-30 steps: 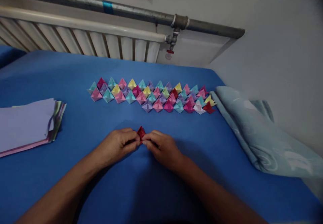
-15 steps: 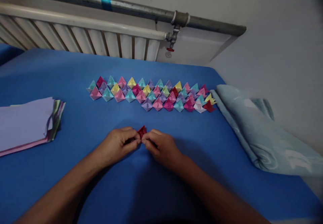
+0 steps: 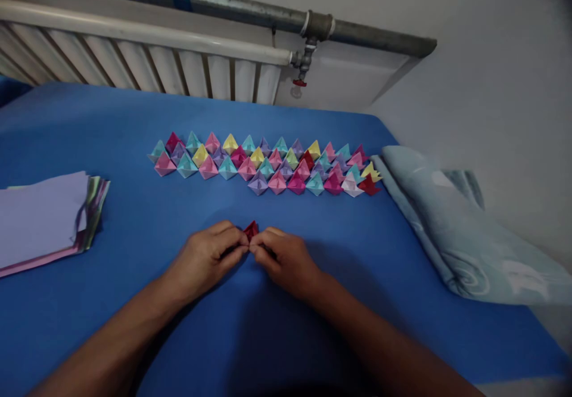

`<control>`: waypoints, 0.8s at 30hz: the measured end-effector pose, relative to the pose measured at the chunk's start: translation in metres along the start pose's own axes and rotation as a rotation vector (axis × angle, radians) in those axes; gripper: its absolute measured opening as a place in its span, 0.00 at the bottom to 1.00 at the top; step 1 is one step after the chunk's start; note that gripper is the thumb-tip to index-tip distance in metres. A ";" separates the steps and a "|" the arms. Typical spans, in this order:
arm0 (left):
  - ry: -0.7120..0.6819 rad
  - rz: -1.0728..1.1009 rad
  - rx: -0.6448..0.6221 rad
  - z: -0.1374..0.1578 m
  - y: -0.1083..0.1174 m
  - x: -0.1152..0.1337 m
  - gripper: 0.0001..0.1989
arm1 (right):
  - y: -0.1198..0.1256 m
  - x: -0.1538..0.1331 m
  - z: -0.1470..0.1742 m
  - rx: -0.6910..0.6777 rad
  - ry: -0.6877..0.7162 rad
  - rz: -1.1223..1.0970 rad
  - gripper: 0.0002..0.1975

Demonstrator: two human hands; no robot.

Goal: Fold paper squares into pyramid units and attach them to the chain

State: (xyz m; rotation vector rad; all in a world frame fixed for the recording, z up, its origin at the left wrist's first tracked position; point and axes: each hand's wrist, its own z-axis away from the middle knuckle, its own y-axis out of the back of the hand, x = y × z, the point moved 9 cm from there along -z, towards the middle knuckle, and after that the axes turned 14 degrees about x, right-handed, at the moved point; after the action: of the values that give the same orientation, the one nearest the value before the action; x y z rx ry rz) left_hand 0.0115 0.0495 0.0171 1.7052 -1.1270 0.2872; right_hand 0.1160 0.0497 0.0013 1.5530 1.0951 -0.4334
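A small dark red folded paper boat (image 3: pixel 251 230) is held between my two hands, low over the blue surface. My left hand (image 3: pixel 212 252) pinches its left side between thumb and fingers. On the other side, my right hand (image 3: pixel 283 258) grips it the same way, the fingertips of both hands almost meeting. Only the boat's upper part shows; my fingers hide the rest. Beyond my hands stand several rows of folded paper boats (image 3: pixel 277 182) in pink, turquoise, purple, yellow, red and white, set close together.
On the left lies a stack of coloured paper (image 3: pixel 40 218), purple on top. A folded pale green blanket (image 3: pixel 447 236) lies on the right of the blue surface (image 3: pixel 147 230). A white radiator (image 3: pixel 194 75) and a metal pipe (image 3: pixel 250 12) run along the back wall.
Both hands keep their pinch on the red paper boat with barely any movement. The view has shifted slightly, so the background sits a little higher and further left.
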 end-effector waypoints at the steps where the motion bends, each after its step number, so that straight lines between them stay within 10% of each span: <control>1: -0.009 -0.013 0.005 0.000 0.001 0.000 0.05 | 0.000 0.000 0.000 0.001 0.000 0.000 0.06; 13: -0.069 -0.167 -0.021 0.004 -0.002 0.002 0.08 | -0.001 0.002 0.000 -0.019 -0.033 0.042 0.06; 24: 0.153 -0.083 -0.042 0.001 -0.004 -0.009 0.05 | -0.003 0.000 0.001 -0.020 -0.007 0.050 0.06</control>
State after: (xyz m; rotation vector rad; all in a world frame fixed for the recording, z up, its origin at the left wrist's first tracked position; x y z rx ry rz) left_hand 0.0095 0.0537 0.0085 1.6585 -0.9419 0.3340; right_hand 0.1134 0.0486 -0.0008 1.5569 1.0496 -0.3929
